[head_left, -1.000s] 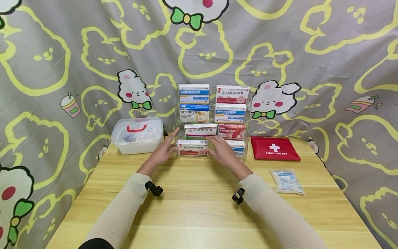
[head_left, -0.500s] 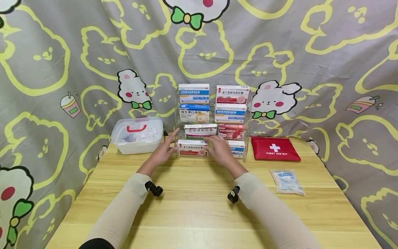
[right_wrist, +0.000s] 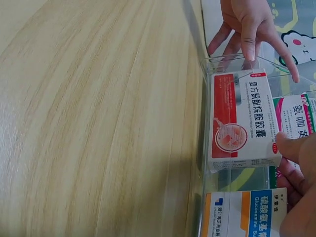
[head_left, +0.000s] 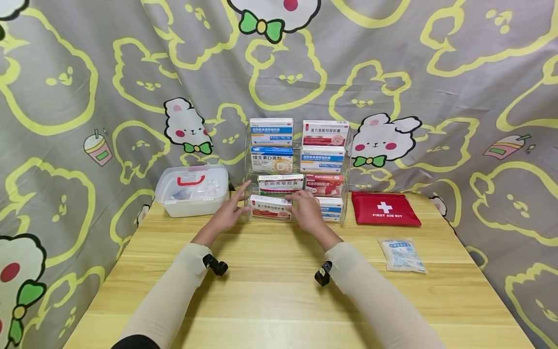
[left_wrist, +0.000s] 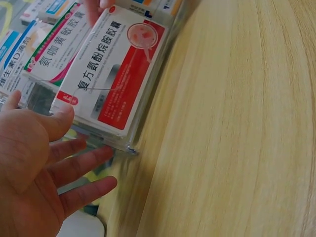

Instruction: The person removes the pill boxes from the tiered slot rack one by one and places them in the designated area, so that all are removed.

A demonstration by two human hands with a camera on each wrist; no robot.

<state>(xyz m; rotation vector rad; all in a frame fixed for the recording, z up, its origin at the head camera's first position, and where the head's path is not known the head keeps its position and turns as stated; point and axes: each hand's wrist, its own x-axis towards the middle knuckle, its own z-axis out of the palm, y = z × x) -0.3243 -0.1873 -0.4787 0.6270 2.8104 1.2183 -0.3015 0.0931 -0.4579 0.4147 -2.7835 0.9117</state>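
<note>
A clear acrylic rack (right_wrist: 206,98) holds medicine boxes in two columns. On its lowest left tier is a red-and-white medicine box (head_left: 270,208), slightly tilted. My right hand (head_left: 306,212) pinches this box at its upper right corner; in the right wrist view the thumb (right_wrist: 289,147) lies on the front and fingers go behind. My left hand (head_left: 226,213) is at the rack's left side with fingers spread, the thumb (left_wrist: 61,121) near the box's left end. Just above sits a white-and-green medicine box (head_left: 281,184), and a blue-and-white box (head_left: 331,209) stands to the right, partly covered by my right hand.
A translucent lidded case (head_left: 192,191) with a red handle stands left of the rack. To the right lie a red first aid kit pouch (head_left: 385,209) and a small clear packet (head_left: 403,255) on the wooden table (head_left: 279,291). A patterned curtain (head_left: 287,63) hangs behind.
My right hand and forearm have shifted slightly left, onto the red-and-white medicine box's corner. The box has tilted, its upper edge a little higher on the left. My left hand stays put.
</note>
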